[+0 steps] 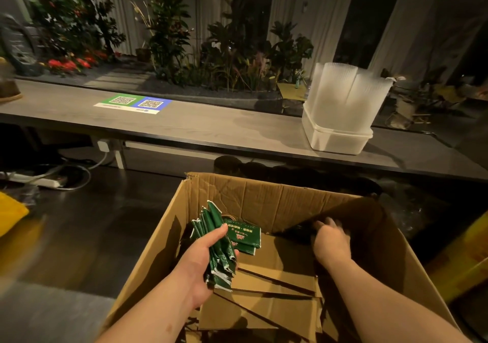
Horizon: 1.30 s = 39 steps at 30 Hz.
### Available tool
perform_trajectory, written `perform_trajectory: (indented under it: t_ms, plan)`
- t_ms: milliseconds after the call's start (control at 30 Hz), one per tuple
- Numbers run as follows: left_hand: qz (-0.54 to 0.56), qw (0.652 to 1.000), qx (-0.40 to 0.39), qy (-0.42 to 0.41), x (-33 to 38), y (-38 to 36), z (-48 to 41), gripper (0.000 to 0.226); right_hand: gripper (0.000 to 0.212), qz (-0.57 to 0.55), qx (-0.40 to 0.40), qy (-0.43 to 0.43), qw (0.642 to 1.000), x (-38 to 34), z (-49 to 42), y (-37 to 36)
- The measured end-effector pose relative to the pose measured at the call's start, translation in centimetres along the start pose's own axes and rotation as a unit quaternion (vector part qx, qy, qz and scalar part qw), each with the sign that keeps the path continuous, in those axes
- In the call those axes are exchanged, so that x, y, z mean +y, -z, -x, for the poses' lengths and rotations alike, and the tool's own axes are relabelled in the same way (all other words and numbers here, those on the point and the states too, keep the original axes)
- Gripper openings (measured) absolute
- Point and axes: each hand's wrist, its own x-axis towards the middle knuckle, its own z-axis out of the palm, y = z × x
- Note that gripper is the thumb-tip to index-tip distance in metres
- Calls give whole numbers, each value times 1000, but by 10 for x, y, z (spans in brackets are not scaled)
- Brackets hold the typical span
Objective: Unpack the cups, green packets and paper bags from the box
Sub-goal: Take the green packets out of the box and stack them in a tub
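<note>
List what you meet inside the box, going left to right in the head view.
Left hand gripping a bundle of green packets → loose green packets → right hand at the far corner.

Dim warm light, blurred edges, wide-angle distortion

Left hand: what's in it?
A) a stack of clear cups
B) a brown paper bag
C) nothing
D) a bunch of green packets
D: the left hand grips a bunch of green packets, held over the brown paper bags lying in the box.
</note>
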Motion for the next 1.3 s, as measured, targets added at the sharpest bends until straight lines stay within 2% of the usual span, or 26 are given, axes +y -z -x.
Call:
perform_trajectory:
  t_ms: [67,133,233,300,400,433,467,533,733,900,1067,1200,1300]
  plan:
    - [-1,1000,1,1,0,0,1,50,46,-40,10,-11,999,2,-1,2]
    - [-1,1000,3,0,0,-1,2,51,43,-152,14,-31,988,0,1,15]
    - [-8,1000,7,-10,0,-2,2,53,28,-363,15,-43,931,-17,17,50]
    - [-19,1000,5,-14,1,-5,4,54,18,-499,-40,-59,863,-37,36,71]
    - [-17,1000,-23,6,4,-10,15,52,19,-662,-217,-68,714,-68,68,87]
    - [-14,999,-37,14,5,-11,19,49,20,-681,-254,-69,683,-80,76,86]
    - [-11,999,-49,18,5,-10,21,48,21,-685,-271,-72,672,-92,84,84]
    - [-9,998,-61,14,5,-7,24,51,20,-672,-260,-77,689,-116,97,75]
    - [-17,999,-43,-16,3,1,25,61,15,-577,-170,-63,796,-153,110,65]
    - [-11,999,-34,-18,4,3,21,54,15,-565,-167,-36,807,-160,111,65]
    - [-60,997,-35,-24,4,-5,27,54,17,-498,-56,46,864,-149,121,73]
    - [-182,980,-56,-56,5,-29,52,89,24,-524,-71,75,845,-136,146,100]
    - [-246,963,-67,-92,-1,-52,81,88,26,-538,-63,65,838,-120,170,133]
